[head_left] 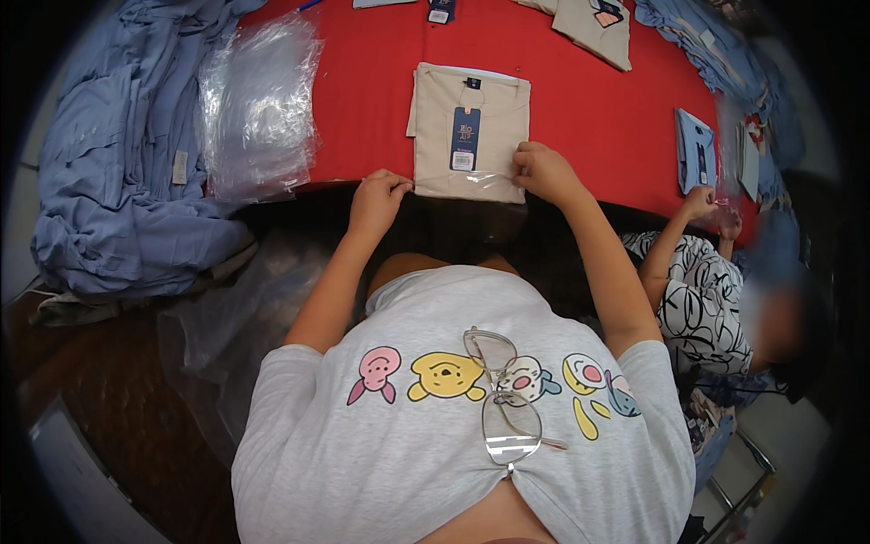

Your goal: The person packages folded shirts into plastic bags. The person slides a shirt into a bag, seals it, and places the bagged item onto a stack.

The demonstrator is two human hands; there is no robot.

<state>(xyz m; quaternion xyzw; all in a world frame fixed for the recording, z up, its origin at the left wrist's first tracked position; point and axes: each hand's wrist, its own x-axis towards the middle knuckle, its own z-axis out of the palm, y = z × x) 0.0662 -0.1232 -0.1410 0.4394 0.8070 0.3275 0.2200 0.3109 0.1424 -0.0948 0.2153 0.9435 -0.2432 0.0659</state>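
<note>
A folded beige garment lies on the red cloth in front of me. On it rests a navy hang tag with a white label at its lower end. Shiny clear plastic, apparently a bag, shows across the garment's near part. My left hand is closed in a pinch at the near left corner, by the table edge. At the right side my right hand pinches too, its fingers curled. Both seem to grip the bag's edges, though the thin film is hard to see at the fingertips.
Clear plastic bags lie in a stack at left, beside a tall pile of blue garments. More beige garments sit at the far side of the red table. A co-worker's hands are at right, near a folded blue garment.
</note>
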